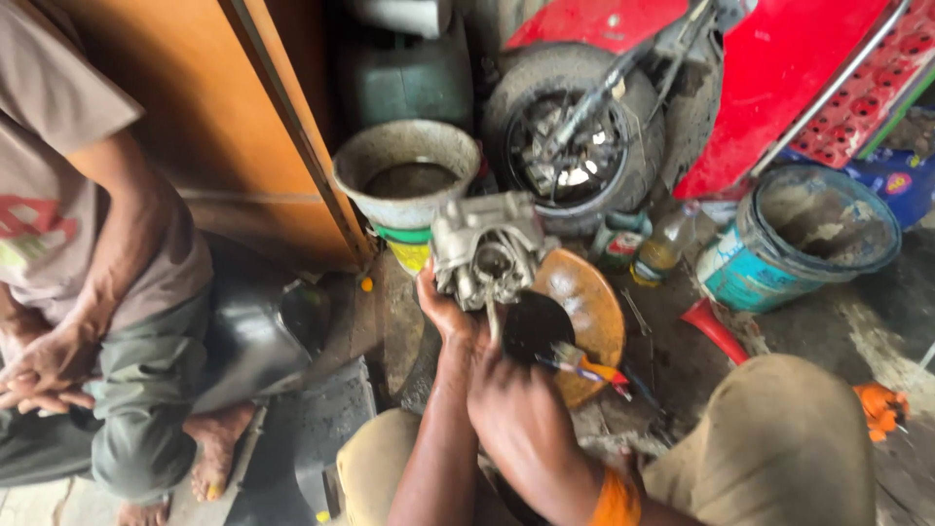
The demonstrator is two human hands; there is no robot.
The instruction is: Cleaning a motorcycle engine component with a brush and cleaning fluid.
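Carburettor (485, 248) clamped in left hand (443, 310) grip, above right hand (516, 399) w/ grip closed on brush (581, 362).

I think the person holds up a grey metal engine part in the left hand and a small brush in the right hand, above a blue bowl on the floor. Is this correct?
Not quite: the bowl under the hands is orange-brown, not blue, as the head view shows. The rest holds: the left hand lifts the grey metal engine part, and the right hand holds a small brush above that bowl.
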